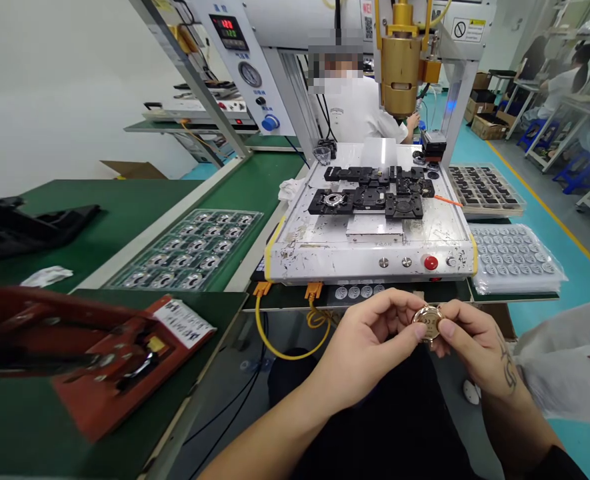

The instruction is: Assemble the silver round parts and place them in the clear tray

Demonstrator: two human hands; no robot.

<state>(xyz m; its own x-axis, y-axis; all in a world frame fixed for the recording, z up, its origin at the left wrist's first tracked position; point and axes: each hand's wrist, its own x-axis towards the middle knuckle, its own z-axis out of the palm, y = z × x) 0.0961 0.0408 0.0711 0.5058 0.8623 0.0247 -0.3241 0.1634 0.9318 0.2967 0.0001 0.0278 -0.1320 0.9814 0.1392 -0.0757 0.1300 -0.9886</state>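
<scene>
Between both hands I hold a small round gold-coloured watch case (427, 325), its engraved face turned up toward me. My left hand (375, 340) pinches its left edge with thumb and fingers. On the opposite edge, my right hand (475, 343) grips with thumb and forefinger. The case is in the air over my lap, in front of the white press machine (315, 257). On the machine's bed lie black fixture blocks (369, 197), the left one carrying a silver ring (333, 199). Above them hangs a brass-coloured press head (401, 73).
A tray of round parts (189, 250) lies on the green bench at left, near a red hand press (119, 360). Right of the machine are a compartment tray (487, 190) and stacked clear trays (517, 257). A yellow cable (285, 357) hangs below. A person (359, 110) sits behind the machine.
</scene>
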